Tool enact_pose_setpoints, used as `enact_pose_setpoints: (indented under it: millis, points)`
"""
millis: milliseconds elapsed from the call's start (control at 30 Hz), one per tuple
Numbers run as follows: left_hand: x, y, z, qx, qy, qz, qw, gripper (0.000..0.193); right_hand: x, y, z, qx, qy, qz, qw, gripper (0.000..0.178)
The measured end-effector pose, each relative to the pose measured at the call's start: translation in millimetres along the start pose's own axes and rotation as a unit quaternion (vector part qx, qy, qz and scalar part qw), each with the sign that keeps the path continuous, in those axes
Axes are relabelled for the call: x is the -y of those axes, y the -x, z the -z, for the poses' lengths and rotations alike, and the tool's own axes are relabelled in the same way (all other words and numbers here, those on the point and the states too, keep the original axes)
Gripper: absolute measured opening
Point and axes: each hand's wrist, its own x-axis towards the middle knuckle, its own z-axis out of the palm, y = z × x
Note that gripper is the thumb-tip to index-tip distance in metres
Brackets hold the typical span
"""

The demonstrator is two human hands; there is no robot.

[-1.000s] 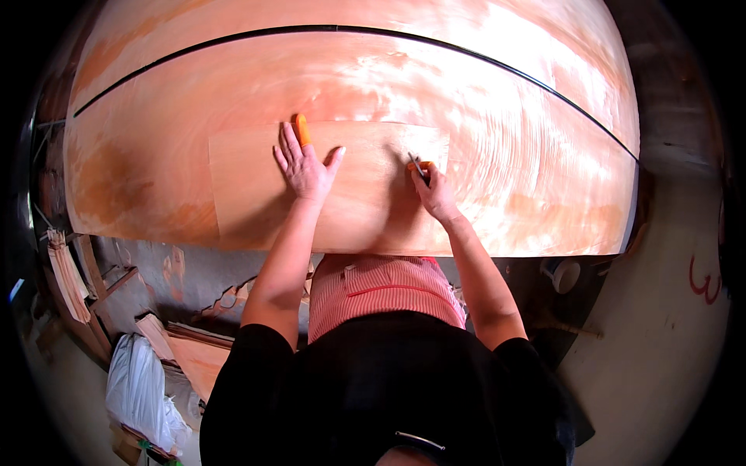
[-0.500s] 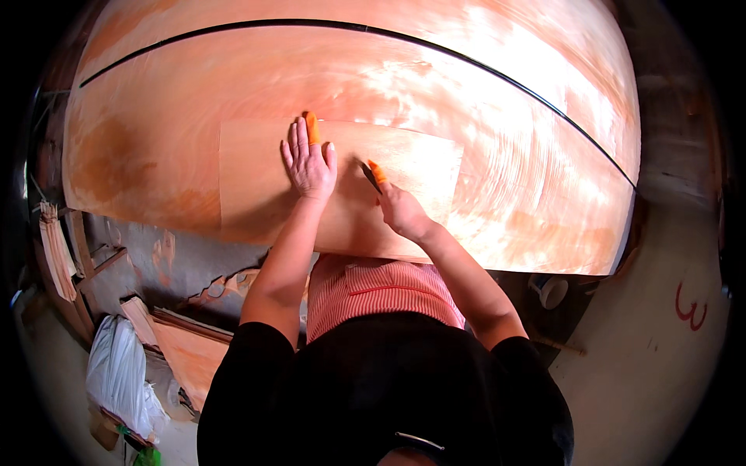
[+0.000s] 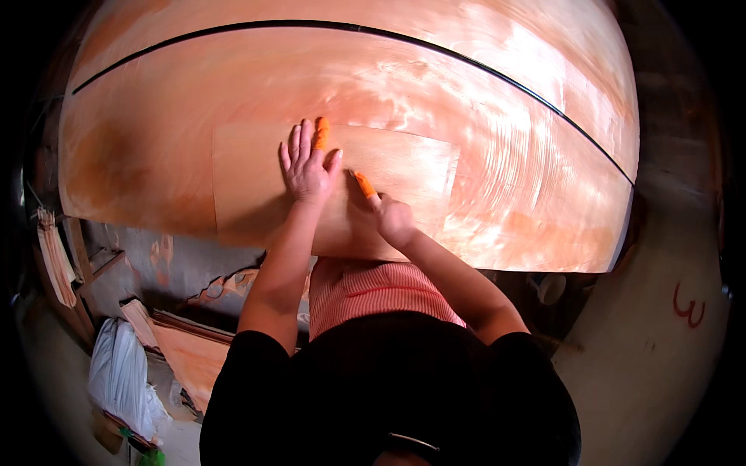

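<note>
My left hand [image 3: 308, 175] lies flat on a rectangular piece of thin wood veneer [image 3: 256, 171], fingers stretched out and somewhat apart. An orange finger cot [image 3: 321, 133] covers its index finger. To its right, my right hand [image 3: 395, 219] is closed around a slim dark knife [image 3: 352, 172], mostly hidden by the hand. The right index finger, also in an orange cot [image 3: 364, 185], stretches along the knife toward its tip, which is at the veneer piece's surface. That piece rests on a much larger reddish veneer sheet [image 3: 140, 147], near the front edge.
A long thin black strip [image 3: 295, 24] crosses the large sheet beyond my hands. Lower left are stacked veneer offcuts [image 3: 190, 349], a white plastic bag [image 3: 118, 369] and upright wood strips [image 3: 56, 256]. A pale round container [image 3: 552, 289] sits below the front edge at right.
My right hand has moved slightly left and toward me with the knife. The left hand has shifted a little to the right over the veneer piece, still flat.
</note>
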Motion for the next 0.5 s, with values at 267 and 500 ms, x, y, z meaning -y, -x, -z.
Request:
enact_pose_setpoints:
  millis: [267, 500]
  points:
    - [-2, -3, 2, 0.011, -0.009, -0.008, 1.0, 0.043, -109, 6, 105, 0.228, 0.242, 0.125, 0.935, 0.028]
    - [0, -6, 4, 0.039, -0.009, -0.015, 0.999, 0.052, -186, -9, 167, 0.23, 0.307, 0.237, 0.893, 0.043]
